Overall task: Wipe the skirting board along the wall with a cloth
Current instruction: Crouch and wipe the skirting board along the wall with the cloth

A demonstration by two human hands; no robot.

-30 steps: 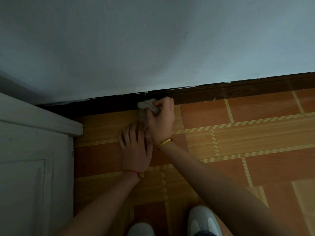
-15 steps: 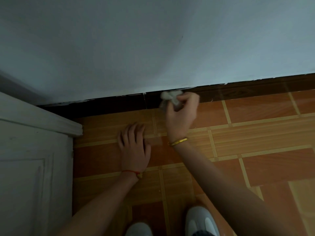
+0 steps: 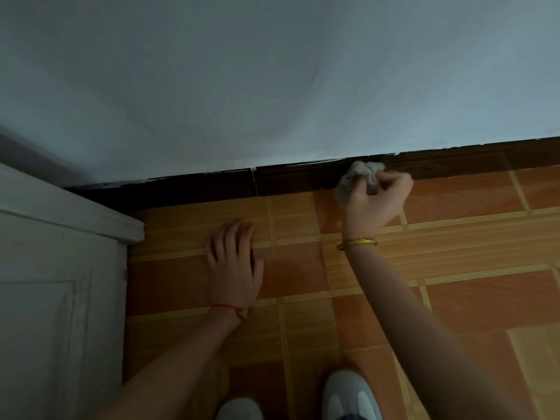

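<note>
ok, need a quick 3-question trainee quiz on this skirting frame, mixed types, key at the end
1. True or false: the right hand presses the crumpled pale cloth against the dark brown wooden skirting board.
2. Where is the left hand?
A. gripping the cloth
B. flat on the orange tiled floor, fingers spread
C. on the white panelled cabinet
3. Fill in: the right wrist wears a ____ bangle.

Key:
1. True
2. B
3. gold
</note>
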